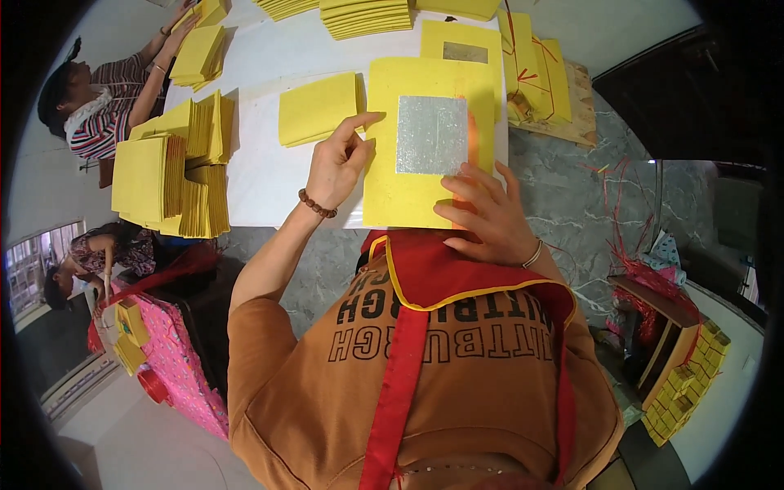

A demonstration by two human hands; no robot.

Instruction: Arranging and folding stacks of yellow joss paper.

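Paper sheet [412,196] of bright yellow colour lies at the near edge of the white desk [261,180], straight in front of the person. Its shape is a rectangle, and its long axis runs from the near edge toward the far side, leaning only very little; one short side faces the person. On it, somewhat beyond the middle and toward right, sits a silver foil square [432,135], shiny and finely wrinkled, its sides almost parallel to those of the sheet. Along the right side of the foil goes an orange strip [473,147], which the right hand [490,208] partly covers. This hand rests upon the lower right part of the sheet, with its fingers spread and nearly flat. The left hand [339,163] is at the left edge: its index finger is stretched toward the sheet and the other fingers are bent; I cannot tell if they pinch the paper. Left of the sheet lies a folded yellow bundle [318,110], flat, with layered edges. Farther left stand thick yellow stacks [151,180], made of many thin layers. Beyond the sheet, a second yellow sheet [433,37] carries a grey patch [465,53]. Round brown beads [317,204] circle the left wrist.
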